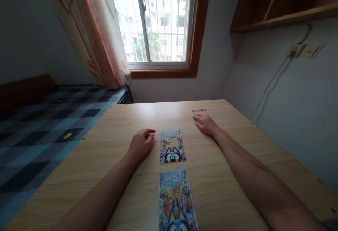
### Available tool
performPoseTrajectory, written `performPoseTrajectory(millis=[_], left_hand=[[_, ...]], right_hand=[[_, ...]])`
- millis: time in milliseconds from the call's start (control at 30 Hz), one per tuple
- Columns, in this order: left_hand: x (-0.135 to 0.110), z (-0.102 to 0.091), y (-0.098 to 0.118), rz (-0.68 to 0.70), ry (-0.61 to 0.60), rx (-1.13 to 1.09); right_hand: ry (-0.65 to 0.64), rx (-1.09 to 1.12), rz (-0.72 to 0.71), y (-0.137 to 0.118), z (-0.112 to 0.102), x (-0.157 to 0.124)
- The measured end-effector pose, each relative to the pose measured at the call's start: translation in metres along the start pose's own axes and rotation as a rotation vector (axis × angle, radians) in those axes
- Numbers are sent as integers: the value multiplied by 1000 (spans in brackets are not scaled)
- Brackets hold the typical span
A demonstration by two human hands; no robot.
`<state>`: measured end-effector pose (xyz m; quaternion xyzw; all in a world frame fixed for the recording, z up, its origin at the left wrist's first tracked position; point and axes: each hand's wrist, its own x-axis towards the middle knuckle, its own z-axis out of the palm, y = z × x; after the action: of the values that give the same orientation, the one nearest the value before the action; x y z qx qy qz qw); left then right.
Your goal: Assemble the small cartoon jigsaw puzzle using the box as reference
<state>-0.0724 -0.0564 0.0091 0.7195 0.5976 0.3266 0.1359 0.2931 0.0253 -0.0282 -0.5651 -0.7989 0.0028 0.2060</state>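
A jigsaw puzzle with a blue cartoon dog lies on the table, put together except for a gap above the dog's head. Just left of it rests my left hand, its index finger pointing toward the puzzle's upper edge and its other fingers loosely bent, with nothing visible in them. Farther off, my right hand lies low over the tabletop, fingers extended to the near side of several loose puzzle pieces. The fingertips reach the closest pieces. Nearest to me is a printed picture sheet with the same design, cut off by the frame's bottom.
The wooden table reaches toward a window with a patterned curtain. A bed with a checked cover stands along the left. On the right wall are a wooden shelf and a socket with a hanging cord.
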Motion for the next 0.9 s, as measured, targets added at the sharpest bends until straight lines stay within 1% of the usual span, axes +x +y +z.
performPoseTrajectory(millis=[133, 267, 367, 600, 733, 900], left_hand=[[0, 1, 0, 9, -8, 3], [0, 2, -1, 48, -22, 5], [-1, 2, -2, 71, -24, 4], [-2, 2, -1, 88, -24, 11], [-2, 2, 0, 103, -36, 17], [-3, 2, 0, 157, -38, 32]], right_hand=[[36, 29, -50, -8, -3, 0], [59, 67, -86, -13, -8, -1], [55, 49, -66, -16, -12, -2], [-74, -25, 78, -22, -21, 1], [-142, 13, 135, -26, -23, 4], [-180, 75, 152, -29, -24, 6]])
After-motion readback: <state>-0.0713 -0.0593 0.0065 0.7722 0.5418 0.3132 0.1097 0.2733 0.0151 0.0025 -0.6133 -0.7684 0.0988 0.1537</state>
